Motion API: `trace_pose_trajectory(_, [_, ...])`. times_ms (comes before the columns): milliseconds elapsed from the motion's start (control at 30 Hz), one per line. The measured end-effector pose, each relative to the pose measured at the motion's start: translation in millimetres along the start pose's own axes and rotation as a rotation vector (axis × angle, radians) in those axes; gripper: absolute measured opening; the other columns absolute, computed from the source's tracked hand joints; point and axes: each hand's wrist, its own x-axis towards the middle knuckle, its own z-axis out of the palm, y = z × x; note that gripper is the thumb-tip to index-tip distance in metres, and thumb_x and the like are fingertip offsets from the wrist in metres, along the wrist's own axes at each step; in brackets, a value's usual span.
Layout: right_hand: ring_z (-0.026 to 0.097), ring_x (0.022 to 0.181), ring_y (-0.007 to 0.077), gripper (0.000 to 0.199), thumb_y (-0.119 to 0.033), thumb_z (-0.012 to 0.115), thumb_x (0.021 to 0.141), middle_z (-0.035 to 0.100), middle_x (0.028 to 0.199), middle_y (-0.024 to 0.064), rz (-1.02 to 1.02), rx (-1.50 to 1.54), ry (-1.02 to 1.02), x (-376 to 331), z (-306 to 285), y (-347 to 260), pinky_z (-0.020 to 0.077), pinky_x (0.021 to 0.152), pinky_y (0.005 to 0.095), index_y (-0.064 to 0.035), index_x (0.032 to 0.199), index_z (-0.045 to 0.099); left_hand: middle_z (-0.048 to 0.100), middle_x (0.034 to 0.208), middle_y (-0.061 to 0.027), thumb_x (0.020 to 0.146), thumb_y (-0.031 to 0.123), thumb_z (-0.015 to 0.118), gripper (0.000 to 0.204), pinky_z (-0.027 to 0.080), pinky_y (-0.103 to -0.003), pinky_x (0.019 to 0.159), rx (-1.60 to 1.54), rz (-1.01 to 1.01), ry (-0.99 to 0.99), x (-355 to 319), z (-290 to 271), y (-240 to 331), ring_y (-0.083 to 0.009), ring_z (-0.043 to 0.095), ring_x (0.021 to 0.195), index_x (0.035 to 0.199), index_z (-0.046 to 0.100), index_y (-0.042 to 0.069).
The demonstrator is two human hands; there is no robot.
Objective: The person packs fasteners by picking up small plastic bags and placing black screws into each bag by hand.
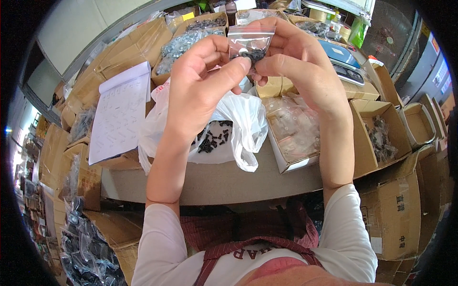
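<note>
You hold the small clear bag (250, 44) of dark screws up at twelve o'clock, standing tall with its open end on top, your left hand (200, 81) and right hand (298, 62) both pinching it, equally close, thumbs nearly touching.

Two hands, the left hand (202, 81) and the right hand (298, 59), share one small clear bag (250, 40). One white plastic bag (238, 126) of black screws, one paper pad (121, 112) and one scale (346, 64) are in view.
</note>
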Motion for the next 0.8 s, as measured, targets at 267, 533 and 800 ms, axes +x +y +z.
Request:
trace_pose_trajectory(267, [0.072,0.081,0.0155,0.024,0.012,0.064,0.089,0.075,0.097,0.013,-0.282,-0.276,0.176,-19.2,-36.6,-29.6,0.0593,0.07,0.0244,0.0022,0.109,0.07,0.074,0.09,-0.0025,0.095,0.016,0.075,0.018,0.053,-0.022,0.072,0.484,0.183,0.095,-1.3,15.8,-1.1,-0.0082,0.069,0.083,0.108,0.072,0.003])
trace_pose_trajectory(533, [0.063,0.069,0.0121,0.01,-0.003,0.066,0.095,0.067,0.075,0.0026,0.151,-1.158,0.804,-107.0,-94.2,-93.9,0.0482,0.061,0.026,0.0005,0.101,0.073,0.074,0.11,-0.0068,0.101,0.016,0.068,0.023,0.05,-0.023,0.088,0.536,0.153,0.073,-25.9,-13.8,42.1,-0.012,0.069,0.105,0.116,0.073,-0.001])
trace_pose_trajectory(800, [0.065,0.115,0.0355,0.037,-0.014,0.073,0.087,0.068,0.124,0.0177,0.485,-1.324,-0.218,-119.5,-72.2,25.9,0.0514,0.099,0.0414,-0.0045,0.122,0.068,0.07,0.083,-0.0087,0.092,0.001,0.064,0.008,0.051,-0.024,0.062,0.671,0.319,-0.076,-52.2,46.4,64.9,-0.0125,0.065,0.07,0.096,0.072,0.0])
